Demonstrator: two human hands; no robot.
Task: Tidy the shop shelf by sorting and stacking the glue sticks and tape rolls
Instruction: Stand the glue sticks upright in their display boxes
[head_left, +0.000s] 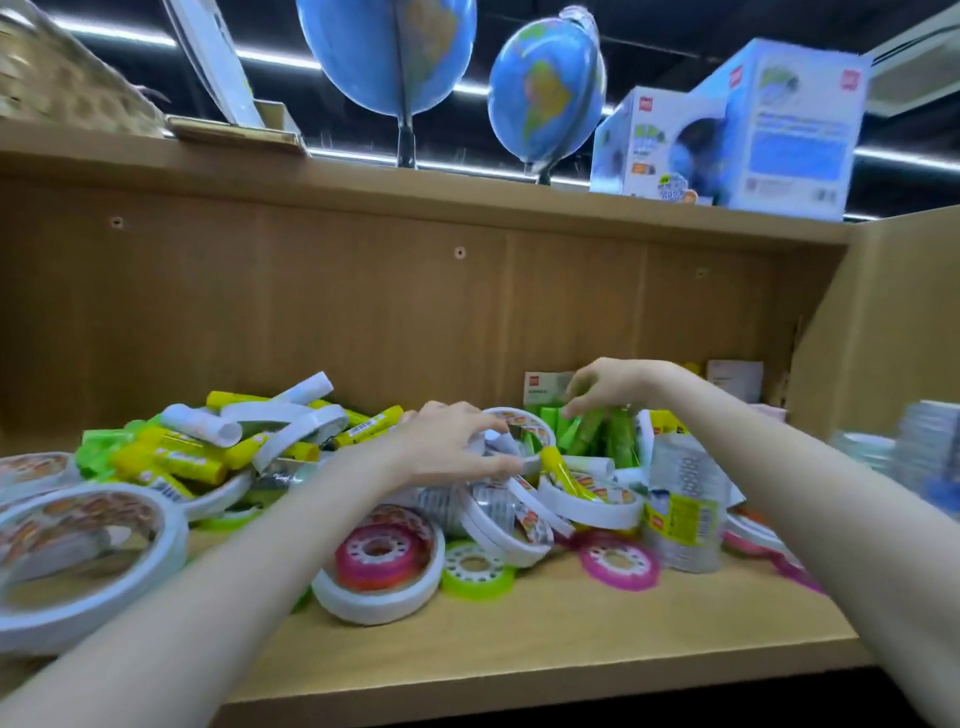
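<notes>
- fingers (488, 431) of the left hand (447, 447) curled over a white tape roll (519, 436) atop the pile.
- right hand (608, 384) pinched green glue sticks (597, 431) standing at the shelf (519, 623) back.
- yellow glue sticks (171, 457) lay heaped left.

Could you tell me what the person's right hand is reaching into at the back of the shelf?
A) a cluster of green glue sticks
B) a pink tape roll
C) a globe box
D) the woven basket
A: the right hand has its fingertips down among the green glue sticks at the back of the shelf.
</notes>
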